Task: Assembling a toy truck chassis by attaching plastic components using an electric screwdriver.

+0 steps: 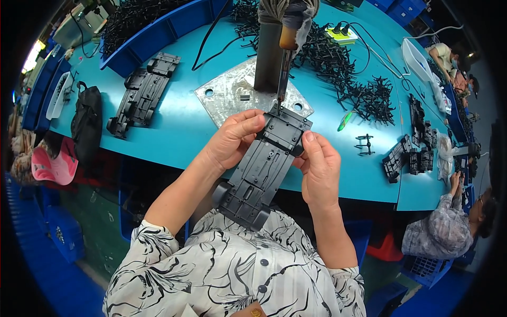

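Between my two hands I hold a black plastic toy car chassis [264,164], tilted, its wheeled near end close to my shirt. My left hand [235,138] grips its far left side, thumb on the edge. My right hand [320,161] closes on the far right side, by a wheel. Right above the chassis's far end stands the tip of a soldering iron [285,68], fixed pointing down on a metal post [266,63]. Whether the tip touches the plastic I cannot tell. Under it lies a grey metal base plate [224,95].
Another chassis [145,92] lies at the left by a blue bin [153,45]. Small black parts [364,92] pile up at the back right. A green tool [345,121] and one loose axle part [365,144] lie nearer. More chassis [417,142] sit far right, beside a co-worker [441,230].
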Demonstrator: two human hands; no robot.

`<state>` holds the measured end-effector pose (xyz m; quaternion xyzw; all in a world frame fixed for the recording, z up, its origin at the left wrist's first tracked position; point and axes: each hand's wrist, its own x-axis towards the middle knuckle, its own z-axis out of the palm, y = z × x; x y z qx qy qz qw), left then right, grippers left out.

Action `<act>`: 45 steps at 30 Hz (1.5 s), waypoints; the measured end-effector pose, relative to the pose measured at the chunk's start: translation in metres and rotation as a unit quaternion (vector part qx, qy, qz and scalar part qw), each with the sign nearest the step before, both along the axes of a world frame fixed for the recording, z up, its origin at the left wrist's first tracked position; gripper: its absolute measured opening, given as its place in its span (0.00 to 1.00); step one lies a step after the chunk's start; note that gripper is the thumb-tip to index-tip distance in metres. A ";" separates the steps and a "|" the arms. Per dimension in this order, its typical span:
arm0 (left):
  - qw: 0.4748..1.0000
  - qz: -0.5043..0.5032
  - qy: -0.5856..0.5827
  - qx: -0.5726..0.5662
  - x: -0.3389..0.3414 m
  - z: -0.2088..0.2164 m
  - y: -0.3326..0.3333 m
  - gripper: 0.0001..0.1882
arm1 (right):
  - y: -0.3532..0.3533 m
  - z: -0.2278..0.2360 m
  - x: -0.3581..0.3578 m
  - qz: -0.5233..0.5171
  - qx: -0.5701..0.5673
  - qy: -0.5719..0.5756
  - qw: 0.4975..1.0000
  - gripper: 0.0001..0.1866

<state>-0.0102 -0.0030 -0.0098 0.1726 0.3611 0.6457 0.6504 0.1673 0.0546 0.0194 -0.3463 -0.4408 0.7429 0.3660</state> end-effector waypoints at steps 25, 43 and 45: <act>0.998 -0.022 -0.039 0.046 -0.005 -0.013 0.002 0.22 | -0.005 0.007 -0.002 -0.004 0.013 -0.001 1.000 0.13; 0.998 -0.032 -0.039 0.021 -0.004 -0.008 0.000 0.23 | -0.008 0.014 -0.007 0.002 -0.008 0.005 1.000 0.13; 0.998 -0.031 -0.039 0.028 -0.004 -0.014 0.003 0.23 | -0.007 0.014 -0.007 0.003 -0.013 0.008 1.000 0.14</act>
